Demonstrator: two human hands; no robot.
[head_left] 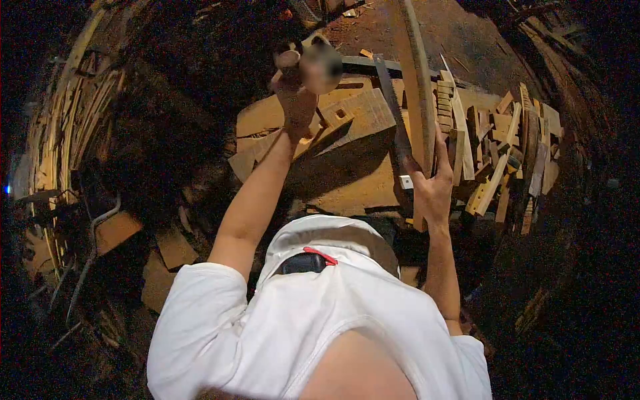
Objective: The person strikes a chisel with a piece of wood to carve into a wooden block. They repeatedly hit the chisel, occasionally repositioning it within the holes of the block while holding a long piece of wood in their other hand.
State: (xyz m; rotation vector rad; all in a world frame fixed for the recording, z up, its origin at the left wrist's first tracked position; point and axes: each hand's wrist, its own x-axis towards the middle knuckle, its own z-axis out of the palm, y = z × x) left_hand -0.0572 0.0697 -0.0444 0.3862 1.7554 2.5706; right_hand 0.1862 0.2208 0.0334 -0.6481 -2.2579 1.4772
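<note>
Wooden strip (418, 80) in fingers (442, 152) of right hand (432, 192)

The blurred object (321, 67) gripped in the left hand (293, 100) could not be identified. The long wooden strip (415, 73) was cut off by the picture's top edge, and its lower end was hidden behind the right hand (433, 190). The near edge of the bench (347, 180) was covered by the white shirt (320, 320). What lay beyond its left and right edges was lost in darkness.
</note>
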